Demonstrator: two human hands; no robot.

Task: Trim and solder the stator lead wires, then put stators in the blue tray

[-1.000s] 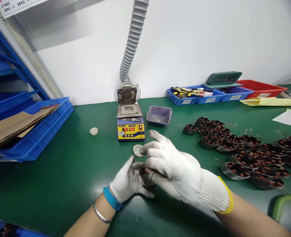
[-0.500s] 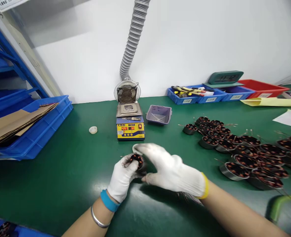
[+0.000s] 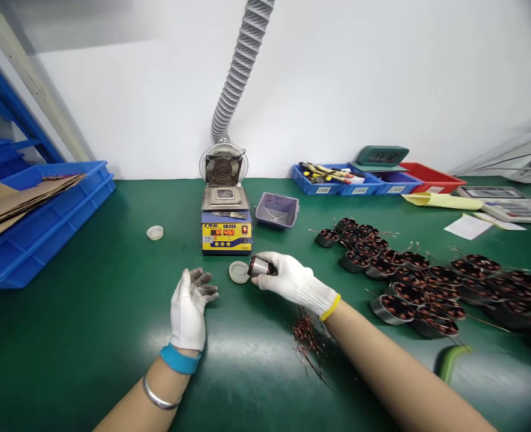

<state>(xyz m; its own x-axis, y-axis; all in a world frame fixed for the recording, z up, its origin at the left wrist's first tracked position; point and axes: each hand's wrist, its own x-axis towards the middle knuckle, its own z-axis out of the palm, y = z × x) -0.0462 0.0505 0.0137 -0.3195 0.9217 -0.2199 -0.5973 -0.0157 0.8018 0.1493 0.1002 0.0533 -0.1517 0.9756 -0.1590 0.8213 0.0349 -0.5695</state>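
Note:
My right hand, in a white glove with a yellow cuff, grips a motor stator with a silvery ring and dark copper windings. The stator is tipped on its side, its left end at the rim of a small round dish containing clear liquid or a clear base; I cannot tell which. My left hand, also gloved, is held open to the left of the dish, empty, with dark smudges on its fingers. Beyond the dish is a yellow and blue solder pot with a red lit display.
Several wound stators crowd the right side. Copper wire clippings lie beneath my right wrist. A purple tray stands beside the pot, a white cap left of it. Blue bins line the wall; green-handled pliers lie nearer me.
The stator has passed from my left hand to my right, which tilts it at the dish. My left hand has drawn back left and opened. The view has turned slightly right.

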